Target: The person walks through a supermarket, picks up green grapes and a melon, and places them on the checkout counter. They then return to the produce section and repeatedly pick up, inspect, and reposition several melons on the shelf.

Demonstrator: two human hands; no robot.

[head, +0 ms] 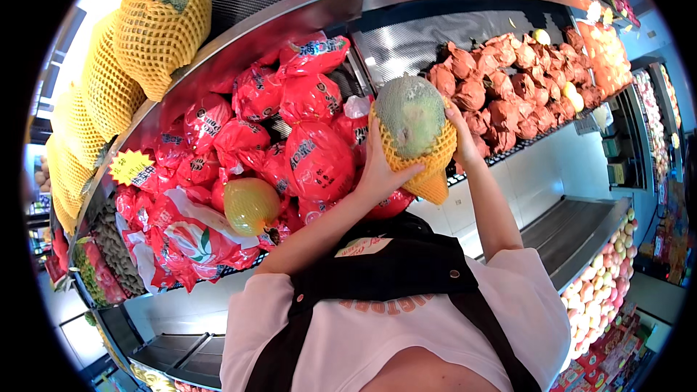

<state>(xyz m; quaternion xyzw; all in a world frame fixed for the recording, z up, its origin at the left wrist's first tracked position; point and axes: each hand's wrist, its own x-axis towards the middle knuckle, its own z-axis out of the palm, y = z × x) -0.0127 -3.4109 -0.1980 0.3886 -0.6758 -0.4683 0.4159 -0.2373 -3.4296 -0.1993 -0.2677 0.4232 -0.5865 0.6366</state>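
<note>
A melon with grey-green netted rind (411, 114) is between my two hands, in front of my chest. A yellow foam net sleeve (425, 177) covers its lower part and hangs past its bottom; the upper part is bare. My left hand (384, 160) grips the left side, thumb across the foam. On the right side, my right hand (462, 133) is wrapped around the fruit and sleeve edge. Behind and left of the melon lie several red plastic-wrapped pomelos (318, 160). Among them sits one yellow-green pomelo (250, 204) in clear wrap.
Several melons in yellow foam nets (163, 27) stand on the upper left ledge, behind a metal rail (272, 8). Right of the pomelos, paper-wrapped fruits (503, 90) fill part of a bin. A yellow sign (132, 167) bears writing. A lower shelf (572, 234) is at right.
</note>
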